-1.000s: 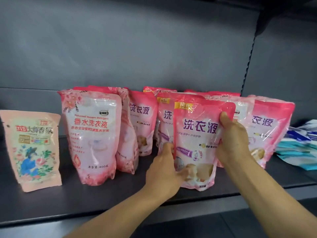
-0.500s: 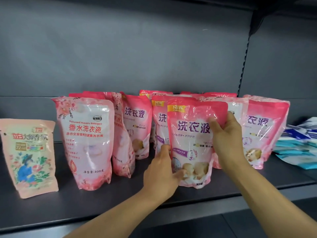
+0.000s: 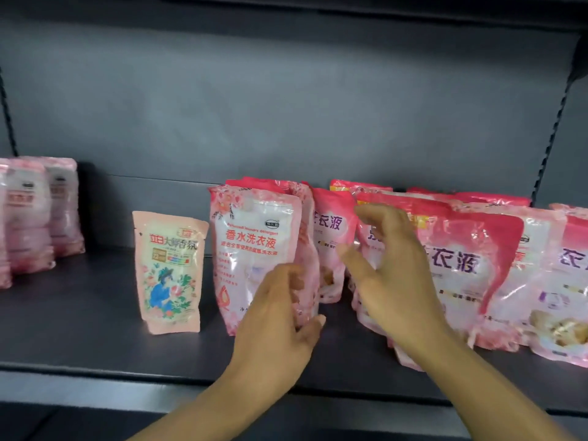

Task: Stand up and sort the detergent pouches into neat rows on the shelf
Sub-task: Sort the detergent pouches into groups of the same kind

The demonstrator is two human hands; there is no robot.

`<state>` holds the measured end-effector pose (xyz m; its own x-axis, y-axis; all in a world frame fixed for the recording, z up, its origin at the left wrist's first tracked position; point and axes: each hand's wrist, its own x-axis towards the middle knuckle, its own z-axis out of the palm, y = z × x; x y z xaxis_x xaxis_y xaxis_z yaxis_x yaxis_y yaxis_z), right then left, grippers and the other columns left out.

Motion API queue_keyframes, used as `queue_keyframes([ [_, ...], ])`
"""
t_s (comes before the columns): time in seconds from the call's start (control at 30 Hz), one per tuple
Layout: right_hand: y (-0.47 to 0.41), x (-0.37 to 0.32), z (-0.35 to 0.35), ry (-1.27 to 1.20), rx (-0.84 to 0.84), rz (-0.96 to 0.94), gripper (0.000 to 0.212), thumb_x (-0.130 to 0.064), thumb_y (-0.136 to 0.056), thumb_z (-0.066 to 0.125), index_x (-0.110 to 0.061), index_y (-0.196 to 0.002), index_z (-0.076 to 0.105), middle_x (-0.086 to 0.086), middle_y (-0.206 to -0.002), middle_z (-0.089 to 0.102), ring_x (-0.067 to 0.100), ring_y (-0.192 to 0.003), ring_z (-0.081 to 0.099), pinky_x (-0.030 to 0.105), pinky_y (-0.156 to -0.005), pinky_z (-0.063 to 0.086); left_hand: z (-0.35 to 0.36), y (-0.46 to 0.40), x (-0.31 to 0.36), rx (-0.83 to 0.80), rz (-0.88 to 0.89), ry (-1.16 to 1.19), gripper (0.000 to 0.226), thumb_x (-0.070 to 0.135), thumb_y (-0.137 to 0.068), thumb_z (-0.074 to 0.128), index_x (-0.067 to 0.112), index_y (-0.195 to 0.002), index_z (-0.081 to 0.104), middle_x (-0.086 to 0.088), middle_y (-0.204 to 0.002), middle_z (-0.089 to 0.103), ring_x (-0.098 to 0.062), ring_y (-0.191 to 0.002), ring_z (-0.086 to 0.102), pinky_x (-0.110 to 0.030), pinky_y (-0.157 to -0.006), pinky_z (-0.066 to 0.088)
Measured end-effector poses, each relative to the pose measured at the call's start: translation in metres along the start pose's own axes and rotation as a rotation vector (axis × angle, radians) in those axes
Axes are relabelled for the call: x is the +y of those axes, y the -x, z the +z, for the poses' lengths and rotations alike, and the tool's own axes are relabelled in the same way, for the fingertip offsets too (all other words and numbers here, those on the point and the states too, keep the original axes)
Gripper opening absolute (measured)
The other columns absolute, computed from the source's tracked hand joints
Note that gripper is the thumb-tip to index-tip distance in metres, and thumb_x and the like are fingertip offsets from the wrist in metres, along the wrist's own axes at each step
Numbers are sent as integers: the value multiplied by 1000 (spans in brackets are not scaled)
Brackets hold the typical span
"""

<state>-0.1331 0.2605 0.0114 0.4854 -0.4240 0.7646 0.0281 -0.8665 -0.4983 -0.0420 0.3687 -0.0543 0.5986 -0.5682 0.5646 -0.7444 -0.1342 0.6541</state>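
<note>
While both hands hover spread and empty, left hand (image 3: 276,316) nears floral pouch (image 3: 254,249), right hand (image 3: 391,265) before pink pouches (image 3: 461,265); all upright on shelf (image 3: 95,329), presumably for row alignment.

You see one peach floral pouch (image 3: 168,275), three pale pink pouches (image 3: 30,218) at the shelf's left edge; the overlapping pink detergent pouches (image 3: 254,249) can't be counted.

Both hands (image 3: 331,297) (fingers spread) before upright pink pouches (image 3: 254,249)
</note>
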Motion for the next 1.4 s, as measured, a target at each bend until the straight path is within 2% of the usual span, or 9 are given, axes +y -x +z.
queue_keyframes([
  [0.17,-17,-24,44,-111,8,-22,43,-12,-86,63,-17,-126,48,-7,-122,55,2,-111,53,14,-96,39,-53,1,-28,154,-39,-78,56,21,-77,73,39,-114,35,17,-113,49,0,-103,48,-14,-85,37],
  [0.3,-31,-40,65,53,-11,10,56,-12,-88,61,-15,-138,36,-2,-136,49,14,-121,50,19,-97,35,-79,-4,-44,165,-65,-49,53,19,-78,72,32,-118,41,16,-116,50,0,-106,48,-7,-79,37],
  [0.6,-56,-55,79,551,6,43,19,-25,-84,63,-11,-95,66,12,-89,67,36,-85,61,34,-69,46,-97,-12,-68,33,-16,-12,50,22,-80,71,39,-110,36,19,-114,48,-3,-107,48,-16,-85,37],
  [0.73,-53,-55,73,237,9,182,19,-18,-89,61,-7,-103,67,8,-97,69,22,-77,59,30,-66,50,-106,-10,-78,-52,8,40,52,22,-80,72,40,-111,34,21,-112,46,0,-107,47,-12,-86,36],
  [0.83,-47,-59,63,56,50,254,12,-16,-88,61,-6,-81,62,22,-92,67,24,-73,58,47,-75,55,-106,-6,-82,-116,43,105,54,23,-79,73,41,-111,33,26,-106,45,7,-103,48,2,-78,34],
  [0.93,-38,-75,46,-50,80,291,23,-16,-89,62,-18,-68,52,12,-78,61,18,-69,51,30,-65,48,-103,2,-79,-203,39,194,57,27,-78,74,43,-112,31,28,-109,47,16,-102,45,3,-77,36],
  [1.07,-30,-105,32,-239,44,275,25,-14,-88,62,-18,-66,50,-1,-59,55,17,-55,51,28,-55,43,-109,10,-70,-228,-43,480,48,28,-77,74,36,-114,43,23,-110,60,11,-103,53,-1,-73,41],
  [1.23,-25,-138,46,-450,-99,282,22,-10,-89,59,-13,-70,49,4,-63,55,14,-54,54,24,-52,50,-157,5,-46,-59,-107,850,21,23,-85,62,22,-106,60,10,-95,73,-4,-88,69,-16,-68,54],
  [1.4,-31,-152,84,-586,-254,269,26,-9,-89,57,-15,-66,46,7,-68,51,21,-69,49,28,-60,44,-207,-10,-51,236,-87,809,15,17,-92,54,13,-86,67,5,-73,71,-5,-63,63,-18,-59,53],
])
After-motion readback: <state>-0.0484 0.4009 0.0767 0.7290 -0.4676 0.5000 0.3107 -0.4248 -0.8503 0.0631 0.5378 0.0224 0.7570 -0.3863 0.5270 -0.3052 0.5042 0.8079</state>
